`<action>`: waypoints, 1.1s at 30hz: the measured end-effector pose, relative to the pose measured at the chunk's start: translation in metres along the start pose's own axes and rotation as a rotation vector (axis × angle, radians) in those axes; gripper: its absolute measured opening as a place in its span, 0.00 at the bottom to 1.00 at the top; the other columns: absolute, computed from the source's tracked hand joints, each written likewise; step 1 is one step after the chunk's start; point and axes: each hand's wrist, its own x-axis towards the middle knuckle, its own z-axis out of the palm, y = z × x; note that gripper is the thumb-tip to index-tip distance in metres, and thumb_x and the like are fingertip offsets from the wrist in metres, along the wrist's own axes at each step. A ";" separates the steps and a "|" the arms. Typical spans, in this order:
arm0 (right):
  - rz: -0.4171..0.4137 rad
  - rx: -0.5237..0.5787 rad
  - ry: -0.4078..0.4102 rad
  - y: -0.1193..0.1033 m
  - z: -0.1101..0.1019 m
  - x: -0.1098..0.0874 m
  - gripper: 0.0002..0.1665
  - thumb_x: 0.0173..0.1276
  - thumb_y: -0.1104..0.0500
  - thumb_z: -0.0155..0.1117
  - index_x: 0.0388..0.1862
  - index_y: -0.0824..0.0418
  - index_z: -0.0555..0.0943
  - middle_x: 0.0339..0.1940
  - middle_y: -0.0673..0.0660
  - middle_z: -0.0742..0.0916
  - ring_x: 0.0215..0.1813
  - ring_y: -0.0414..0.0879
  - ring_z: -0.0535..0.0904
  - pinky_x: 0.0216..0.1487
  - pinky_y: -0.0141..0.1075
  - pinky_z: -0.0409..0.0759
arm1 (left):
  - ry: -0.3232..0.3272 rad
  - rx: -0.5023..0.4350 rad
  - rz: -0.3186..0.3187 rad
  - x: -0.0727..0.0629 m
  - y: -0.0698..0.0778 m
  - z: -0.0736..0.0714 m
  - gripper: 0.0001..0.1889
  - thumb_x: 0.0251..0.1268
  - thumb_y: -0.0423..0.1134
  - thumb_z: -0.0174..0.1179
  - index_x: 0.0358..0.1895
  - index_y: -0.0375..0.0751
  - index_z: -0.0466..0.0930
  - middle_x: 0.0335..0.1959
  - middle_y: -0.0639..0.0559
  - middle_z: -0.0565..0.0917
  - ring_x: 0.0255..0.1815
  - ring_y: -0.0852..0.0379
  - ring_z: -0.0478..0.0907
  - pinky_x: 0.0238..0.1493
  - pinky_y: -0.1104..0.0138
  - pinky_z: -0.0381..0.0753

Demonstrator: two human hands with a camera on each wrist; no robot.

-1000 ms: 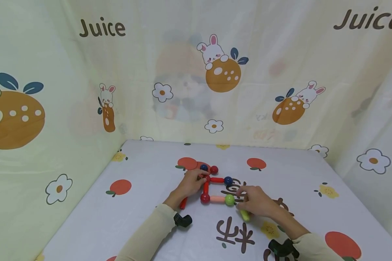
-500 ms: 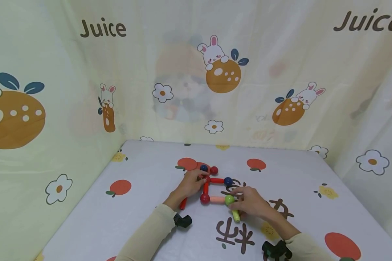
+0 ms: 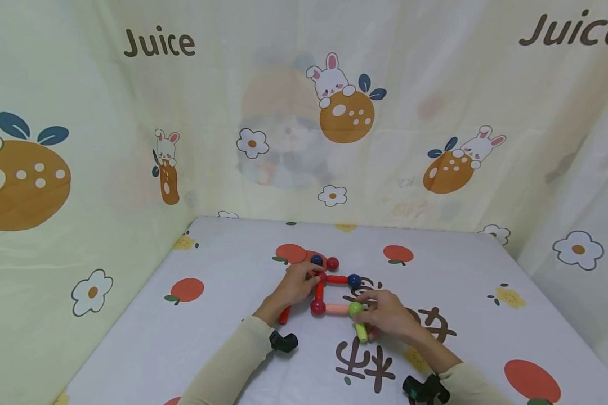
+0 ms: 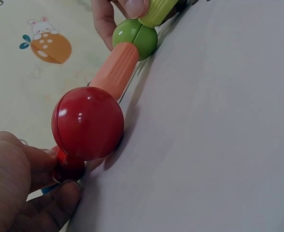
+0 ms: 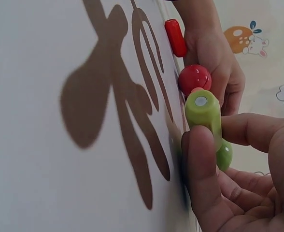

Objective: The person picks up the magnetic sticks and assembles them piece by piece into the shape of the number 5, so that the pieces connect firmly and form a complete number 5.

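Magnetic building rods and balls form a joined figure on the table. My left hand (image 3: 295, 286) pinches its upper red ball (image 4: 69, 169), partly hidden by the fingers. A red rod (image 3: 320, 292) runs down to another red ball (image 3: 318, 307), and a pink rod (image 3: 338, 309) links that to a green ball (image 3: 356, 308). Between thumb and fingers, my right hand (image 3: 389, 314) holds a yellow-green rod (image 3: 361, 332). One end of this rod meets the green ball; the other end, with a silver disc, points toward me.
Another red rod (image 3: 337, 279) leads right to a dark blue ball (image 3: 354, 280). Beyond the left hand are a blue ball (image 3: 316, 260) and a red ball (image 3: 332, 262). A separate-looking red rod (image 3: 284, 315) lies beneath the left wrist. Printed curtains stand behind the table.
My right hand has moved left, bringing the yellow-green rod from beside the green ball up against it. The left hand has stayed in place on the red ball.
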 end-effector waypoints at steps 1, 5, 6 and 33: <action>0.007 0.003 0.009 0.000 0.001 0.000 0.29 0.61 0.58 0.77 0.60 0.66 0.80 0.25 0.56 0.86 0.19 0.49 0.82 0.25 0.38 0.82 | -0.001 0.003 0.000 0.000 0.000 0.000 0.16 0.72 0.34 0.62 0.61 0.47 0.84 0.52 0.51 0.83 0.44 0.56 0.76 0.42 0.70 0.80; 0.033 0.013 0.036 -0.001 0.003 -0.002 0.29 0.60 0.58 0.76 0.59 0.65 0.80 0.25 0.57 0.86 0.19 0.49 0.82 0.24 0.38 0.82 | -0.007 0.006 -0.004 0.001 -0.001 0.000 0.16 0.73 0.35 0.62 0.61 0.46 0.84 0.51 0.51 0.83 0.44 0.56 0.76 0.41 0.71 0.80; 0.039 0.014 0.040 -0.002 0.003 -0.002 0.29 0.60 0.58 0.76 0.59 0.65 0.80 0.25 0.57 0.86 0.19 0.50 0.82 0.24 0.38 0.82 | -0.010 0.002 -0.007 0.001 0.000 0.000 0.17 0.73 0.35 0.62 0.61 0.46 0.83 0.51 0.51 0.83 0.43 0.56 0.76 0.41 0.71 0.80; 0.045 0.037 0.029 -0.003 0.003 -0.006 0.27 0.63 0.58 0.74 0.59 0.64 0.79 0.26 0.57 0.86 0.21 0.50 0.82 0.26 0.38 0.83 | -0.058 0.062 -0.102 0.044 0.007 -0.020 0.13 0.72 0.36 0.61 0.56 0.42 0.84 0.45 0.51 0.80 0.45 0.53 0.76 0.38 0.68 0.82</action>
